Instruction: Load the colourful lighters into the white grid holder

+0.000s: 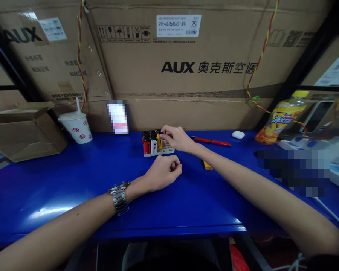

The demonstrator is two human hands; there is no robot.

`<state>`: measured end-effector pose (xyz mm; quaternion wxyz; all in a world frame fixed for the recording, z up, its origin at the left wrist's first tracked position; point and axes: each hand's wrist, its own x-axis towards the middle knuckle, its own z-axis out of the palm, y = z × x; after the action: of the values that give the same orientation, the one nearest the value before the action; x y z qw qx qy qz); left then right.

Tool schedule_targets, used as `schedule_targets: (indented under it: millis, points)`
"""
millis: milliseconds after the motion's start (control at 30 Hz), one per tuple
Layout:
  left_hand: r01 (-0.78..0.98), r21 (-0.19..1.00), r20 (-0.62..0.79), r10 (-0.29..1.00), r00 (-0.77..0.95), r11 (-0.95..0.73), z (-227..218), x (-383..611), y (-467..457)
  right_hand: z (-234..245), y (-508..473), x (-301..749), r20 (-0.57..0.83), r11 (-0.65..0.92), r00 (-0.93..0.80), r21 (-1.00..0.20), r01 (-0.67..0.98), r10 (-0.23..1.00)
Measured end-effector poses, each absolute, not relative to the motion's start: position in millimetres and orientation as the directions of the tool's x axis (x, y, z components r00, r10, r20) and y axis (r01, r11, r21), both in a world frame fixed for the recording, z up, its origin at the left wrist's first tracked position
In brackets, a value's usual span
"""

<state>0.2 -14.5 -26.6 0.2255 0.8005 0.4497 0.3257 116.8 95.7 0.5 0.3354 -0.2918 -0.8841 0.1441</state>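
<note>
A pale grid tray [167, 150] stands on the blue table, partly filled with upright lighters that have dark tops. In its front row are a red lighter [147, 147], a white lighter [153, 146] and a yellow lighter [159, 143]. My right hand [176, 139] reaches over the tray, thumb and fingers pinched at the top of the yellow one. In front of the tray, my left hand [163, 173] is loosely curled, with nothing visible in it. Another yellow object [207, 165] lies on the table, partly hidden by my right forearm.
Red pens [211, 141] and a white earbud case [238, 134] lie to the right, near a drink bottle [282, 116]. At left are a lit phone [118, 117], a paper cup [78, 128] and an open carton [25, 131]. Large cardboard boxes [186, 86] back the table [73, 173].
</note>
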Motion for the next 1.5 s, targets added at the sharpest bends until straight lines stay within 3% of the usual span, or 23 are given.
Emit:
schedule_targets:
  millis: [100, 300, 500, 600, 733, 800, 900, 967, 1133, 1200, 1300, 1400, 1500]
  points:
    - [0.58, 0.637, 0.318, 0.858, 0.403, -0.509, -26.3, -0.1, -15.0, 2.5, 94.4, 112.8, 0.501, 0.803, -0.633, -0.285, 0.524, 0.591]
    - [0.587, 0.599, 0.33, 0.836, 0.439, -0.545, -27.1, -0.9, -16.4, 4.3, 94.0, 122.2, 0.348, 0.757, -0.679, -0.18, 0.629, 0.647]
    - [0.57, 0.611, 0.32, 0.831, 0.456, -0.549, -26.3, -1.8, -17.0, 28.7, 86.7, 167.8, 0.231, 0.806, -0.774, -0.219, 0.55, 0.59]
    - [0.575, 0.617, 0.308, 0.838, 0.451, -0.537, -24.3, -1.3, -17.8, 38.9, 84.5, 199.4, 0.102, 0.731, -0.727, -0.195, 0.654, 0.678]
    - [0.578, 0.625, 0.287, 0.843, 0.455, -0.525, -22.8, -1.0, -18.4, 33.4, 77.1, 231.3, 0.04, 0.488, -0.487, -0.09, 0.868, 0.873]
    - [0.582, 0.618, 0.285, 0.84, 0.461, -0.529, -22.9, -1.0, -18.4, 25.3, 70.5, 237.9, -0.033, 0.44, -0.443, -0.071, 0.895, 0.896]
    - [0.598, 0.598, 0.281, 0.839, 0.467, -0.533, -23.2, -0.9, -18.1, 14.3, 61.1, 235.2, -0.17, 0.499, -0.523, -0.163, 0.851, 0.835]
    - [0.606, 0.582, 0.286, 0.834, 0.472, -0.542, -23.4, -0.6, -18.0, 10.0, 58.9, 227.1, -0.134, 0.561, -0.589, -0.196, 0.804, 0.797]
    - [0.606, 0.56, 0.301, 0.82, 0.487, -0.566, -24.5, -0.4, -17.4, 3.3, 71.2, 197.8, 0.09, 0.679, -0.673, -0.139, 0.721, 0.734]
    - [0.603, 0.555, 0.307, 0.814, 0.492, -0.574, -25.1, -0.7, -17.1, -1.3, 78.7, 186.9, 0.174, 0.697, -0.676, -0.211, 0.685, 0.716]
    - [0.603, 0.546, 0.31, 0.809, 0.5, -0.582, -25.0, -0.8, -17.2, -11.6, 87.3, 175.9, 0.277, 0.668, -0.623, -0.471, 0.576, 0.732]
    - [0.615, 0.534, 0.297, 0.81, 0.507, -0.58, -23.5, -0.3, -18.0, -23.5, 91.7, 171.6, 0.333, 0.563, -0.534, -0.747, 0.353, 0.777]
    - [0.623, 0.525, 0.29, 0.81, 0.509, -0.579, -22.5, 0.2, -18.6, -32.5, 92.8, 170.6, 0.308, 0.395, -0.467, -0.913, 0.1, 0.829]
